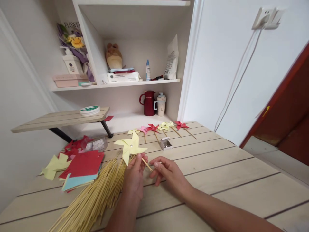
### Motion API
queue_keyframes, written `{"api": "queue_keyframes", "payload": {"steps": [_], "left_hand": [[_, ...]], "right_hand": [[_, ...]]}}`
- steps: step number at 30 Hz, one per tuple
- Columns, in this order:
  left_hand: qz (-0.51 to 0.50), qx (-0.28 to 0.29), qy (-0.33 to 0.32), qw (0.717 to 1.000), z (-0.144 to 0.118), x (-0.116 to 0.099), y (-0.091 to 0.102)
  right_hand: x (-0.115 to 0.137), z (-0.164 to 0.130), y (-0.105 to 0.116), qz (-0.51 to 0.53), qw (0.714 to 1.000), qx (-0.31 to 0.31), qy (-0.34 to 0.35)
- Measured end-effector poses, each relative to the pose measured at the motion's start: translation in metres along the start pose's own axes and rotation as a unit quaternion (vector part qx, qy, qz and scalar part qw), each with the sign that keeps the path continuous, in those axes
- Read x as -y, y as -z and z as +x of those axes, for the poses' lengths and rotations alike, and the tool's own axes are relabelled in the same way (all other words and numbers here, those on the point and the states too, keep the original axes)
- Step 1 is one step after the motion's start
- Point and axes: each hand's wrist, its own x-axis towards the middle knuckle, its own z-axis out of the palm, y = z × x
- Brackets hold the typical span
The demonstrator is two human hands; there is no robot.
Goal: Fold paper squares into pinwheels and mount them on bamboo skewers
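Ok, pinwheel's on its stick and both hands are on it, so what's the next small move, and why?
Probably set it beside the finished row at the table's far edge. The yellow pinwheel already sits on its stick, with the left hand pinching below the paper and the right hand at the stick's lower end. The stick pile lies under the left hand.

In front of you is a pale wooden plank table [217,167]. On it, at your left, lies a loose heap of thin bamboo sticks [96,196], and beside that a stack of red paper squares [83,166] over blue ones, with yellow cut paper [54,166] just left. Farther back, a row of finished paper pinwheels [159,127] lies flat, and a small open box of pins [166,143] sits near them.
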Motion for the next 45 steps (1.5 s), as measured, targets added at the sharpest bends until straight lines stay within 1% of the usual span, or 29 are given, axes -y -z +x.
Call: {"api": "queue_keyframes", "payload": {"steps": [3,7,12,14,16,18,21,23,26,27,28,29,31,32,34,35,36,38,40,42,45], "left_hand": [[-0.005,0.014,-0.013,1.000,-0.002,0.001,-0.001],[-0.010,0.028,-0.022,0.999,-0.003,0.001,-0.002],[0.004,0.039,-0.027,0.999,-0.006,0.001,-0.001],[0.010,0.048,-0.030,0.998,-0.007,0.004,-0.001],[0.025,0.059,-0.033,0.997,-0.007,0.008,-0.001],[0.044,0.068,-0.038,0.996,-0.007,0.012,0.000],[0.077,0.072,-0.056,0.993,-0.006,0.015,0.001],[0.114,0.069,-0.080,0.988,-0.009,0.013,0.001],[0.177,0.057,-0.137,0.973,-0.016,0.006,-0.003],[0.190,0.057,-0.148,0.969,-0.018,0.004,-0.005],[0.199,0.066,-0.146,0.967,-0.020,0.003,-0.006],[0.197,0.054,-0.147,0.968,-0.021,0.003,-0.007],[0.221,0.028,-0.155,0.962,-0.021,0.006,-0.007],[0.241,0.018,-0.170,0.955,-0.020,0.010,-0.006],[0.290,0.028,-0.200,0.935,-0.018,0.020,-0.003],[0.310,0.044,-0.213,0.925,-0.018,0.025,-0.002],[0.319,0.053,-0.229,0.918,-0.018,0.031,0.000],[0.327,0.080,-0.249,0.908,-0.018,0.043,0.001],[0.346,0.112,-0.253,0.896,-0.018,0.055,0.001],[0.358,0.135,-0.253,0.888,-0.017,0.063,0.002],[0.368,0.154,-0.249,0.883,-0.012,0.071,0.005]], "right_hand": [[0.001,0.001,0.003,-0.013,1.000,-0.020,-0.009],[0.001,0.003,0.008,-0.052,0.998,-0.046,-0.001],[0.001,0.001,0.006,-0.057,0.995,-0.033,0.073],[0.001,0.000,0.003,-0.058,0.995,-0.026,0.074],[0.000,0.000,0.002,-0.051,0.997,-0.024,0.049],[-0.001,0.001,0.002,-0.053,0.998,-0.037,0.027],[0.000,0.001,0.003,-0.080,0.994,-0.063,0.023],[0.003,0.000,0.003,-0.106,0.991,-0.077,0.033],[0.014,-0.001,0.005,-0.154,0.981,-0.102,0.067],[0.018,-0.001,0.007,-0.169,0.976,-0.111,0.080],[0.022,0.001,0.010,-0.179,0.972,-0.124,0.090],[0.027,0.003,0.016,-0.184,0.968,-0.139,0.098],[0.034,0.010,0.034,-0.187,0.961,-0.173,0.105],[0.037,0.014,0.047,-0.193,0.957,-0.187,0.113],[0.042,0.024,0.083,-0.232,0.939,-0.227,0.117],[0.043,0.028,0.104,-0.270,0.920,-0.264,0.106],[0.044,0.032,0.126,-0.323,0.890,-0.309,0.087],[0.045,0.036,0.172,-0.362,0.854,-0.368,0.060],[0.045,0.036,0.213,-0.401,0.816,-0.416,0.026],[0.041,0.036,0.244,-0.438,0.780,-0.447,-0.016],[0.031,0.041,0.275,-0.488,0.736,-0.463,-0.078]]}}
